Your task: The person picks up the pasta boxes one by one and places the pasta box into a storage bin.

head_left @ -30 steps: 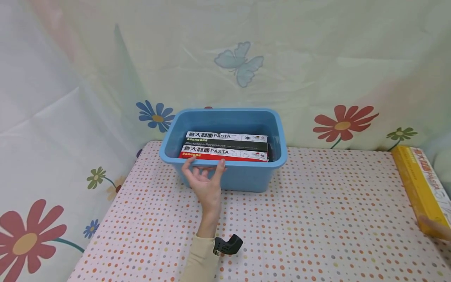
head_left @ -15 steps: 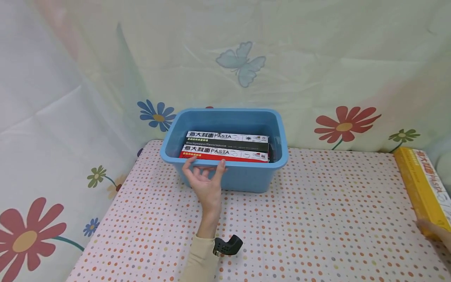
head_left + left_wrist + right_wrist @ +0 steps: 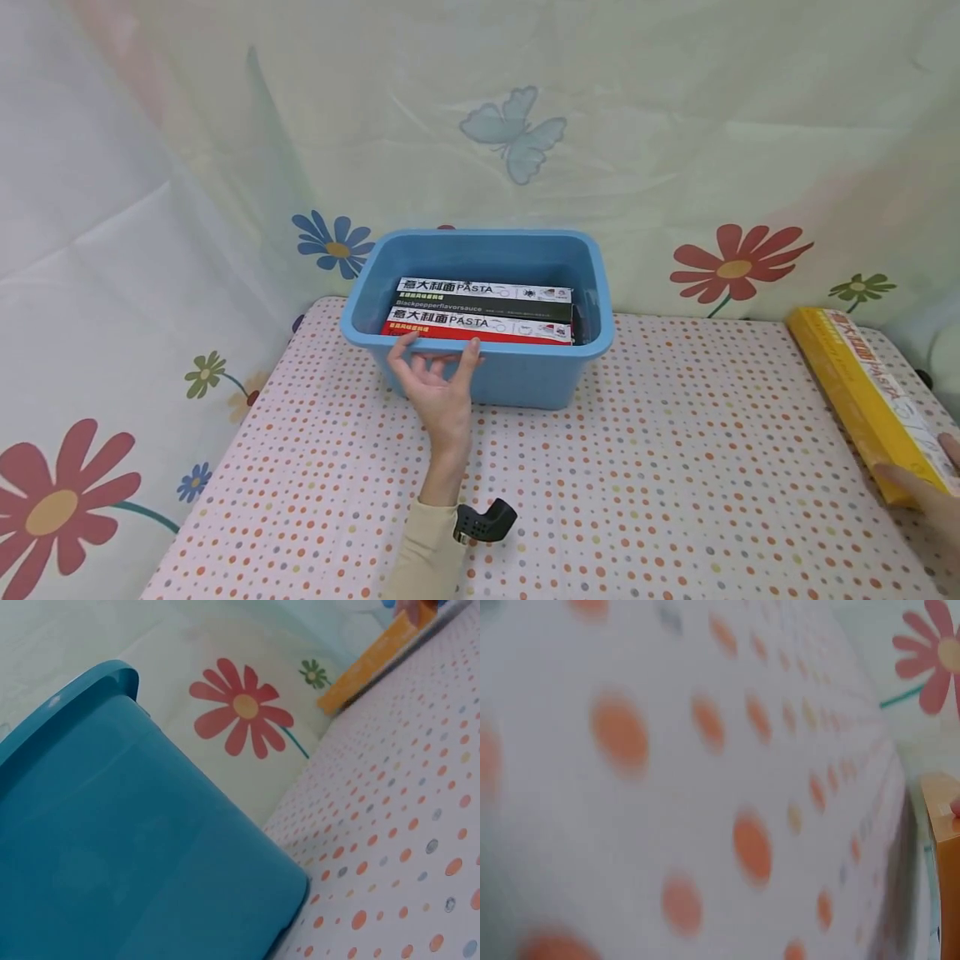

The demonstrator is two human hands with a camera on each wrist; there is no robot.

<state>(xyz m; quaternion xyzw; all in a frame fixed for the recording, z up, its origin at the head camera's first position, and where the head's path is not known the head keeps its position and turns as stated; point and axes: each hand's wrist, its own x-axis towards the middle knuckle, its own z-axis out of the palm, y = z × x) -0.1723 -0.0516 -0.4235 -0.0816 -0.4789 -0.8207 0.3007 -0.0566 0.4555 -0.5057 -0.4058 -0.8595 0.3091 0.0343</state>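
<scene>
A blue plastic bin (image 3: 517,375) stands on the table against the curtain. Inside lie a black pasta box (image 3: 487,307) and a red one (image 3: 480,331), side by side. My left hand (image 3: 438,400) holds the bin's front rim from below, thumb and fingertips at its edge. At the far right, my right hand (image 3: 926,500) grips the near end of a yellow pasta box (image 3: 855,392), with a finger on each side. Part of this hand is cut off by the frame. In the right wrist view, the yellow box (image 3: 949,862) shows at the right edge.
A dotted cloth (image 3: 675,483) covers the table. Behind and to the left hangs a curtain (image 3: 615,150) printed with flowers and a butterfly. A black camera mount (image 3: 486,522) sits on my left wrist.
At the far right, the yellow pasta box has shifted left, and my right hand has come further into view with it. My left hand and the bin stay where they were.
</scene>
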